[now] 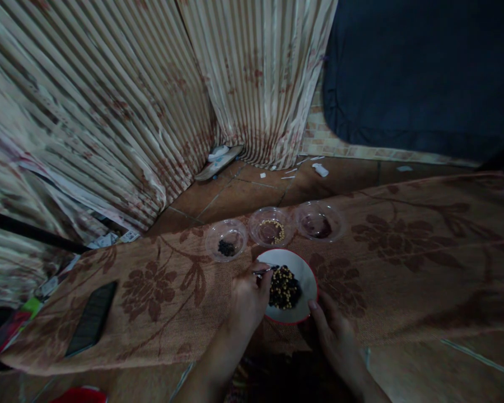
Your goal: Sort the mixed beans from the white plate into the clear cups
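Note:
A white bowl with a red rim holds a mixed heap of small black and yellow beans. My left hand reaches over its left side, fingers closed on thin metal tweezers whose tips are at the heap's upper edge. Whether a bean sits between the tips is too small to tell. On the right, my right hand grips the bowl's rim with the thumb on top. Behind the bowl stand three clear plastic bowls: one with black beans, one with yellow beans, one with dark red beans.
A flower-patterned brown cloth covers the low table. At its left lies a black phone. Striped curtains hang beyond, with small white litter on the tiled floor. Part of a red container shows at lower left.

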Action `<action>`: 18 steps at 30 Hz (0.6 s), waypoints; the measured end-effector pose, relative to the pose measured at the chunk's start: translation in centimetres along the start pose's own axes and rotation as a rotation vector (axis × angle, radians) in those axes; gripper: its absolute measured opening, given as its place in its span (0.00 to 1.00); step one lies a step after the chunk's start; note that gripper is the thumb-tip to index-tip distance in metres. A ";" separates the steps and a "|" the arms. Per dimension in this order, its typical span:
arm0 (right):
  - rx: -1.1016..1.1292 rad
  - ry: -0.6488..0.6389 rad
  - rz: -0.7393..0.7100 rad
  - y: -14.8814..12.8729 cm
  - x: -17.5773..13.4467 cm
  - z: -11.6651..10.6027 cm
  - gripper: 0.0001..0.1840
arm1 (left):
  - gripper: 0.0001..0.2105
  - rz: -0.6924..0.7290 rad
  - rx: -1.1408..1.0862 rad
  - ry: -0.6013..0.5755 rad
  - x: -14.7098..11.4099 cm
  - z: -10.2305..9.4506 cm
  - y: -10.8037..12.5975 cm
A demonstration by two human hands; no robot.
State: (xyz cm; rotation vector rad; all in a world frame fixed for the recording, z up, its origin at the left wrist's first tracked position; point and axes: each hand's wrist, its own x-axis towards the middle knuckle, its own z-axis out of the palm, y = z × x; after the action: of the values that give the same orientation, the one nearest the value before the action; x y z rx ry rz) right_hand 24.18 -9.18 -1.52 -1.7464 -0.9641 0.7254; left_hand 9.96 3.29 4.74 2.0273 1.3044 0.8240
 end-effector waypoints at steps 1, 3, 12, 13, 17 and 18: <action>0.002 0.001 0.006 0.0 0.0 0.0 0.24 | 0.07 -0.002 -0.002 0.004 0.0 0.0 0.0; -0.001 -0.004 0.013 0.0 0.0 0.0 0.24 | 0.07 -0.001 0.003 0.007 0.0 0.0 0.0; 0.006 -0.001 0.003 -0.1 0.0 0.0 0.25 | 0.07 -0.008 0.017 0.018 0.0 0.2 -0.2; 0.007 0.001 -0.001 -0.1 0.0 0.0 0.25 | 0.08 -0.013 0.011 0.012 0.0 0.2 -0.2; -0.003 -0.011 -0.007 -0.1 0.0 0.0 0.24 | 0.08 -0.023 -0.033 0.009 0.0 0.1 0.1; -0.006 -0.012 -0.002 -0.1 0.0 -0.1 0.24 | 0.08 -0.027 -0.046 0.014 0.1 0.1 0.2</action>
State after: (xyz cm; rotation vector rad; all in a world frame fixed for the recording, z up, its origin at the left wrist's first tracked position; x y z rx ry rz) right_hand 24.20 -9.18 -1.37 -1.7482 -0.9773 0.7336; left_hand 10.10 3.29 4.83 1.9680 1.3057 0.8491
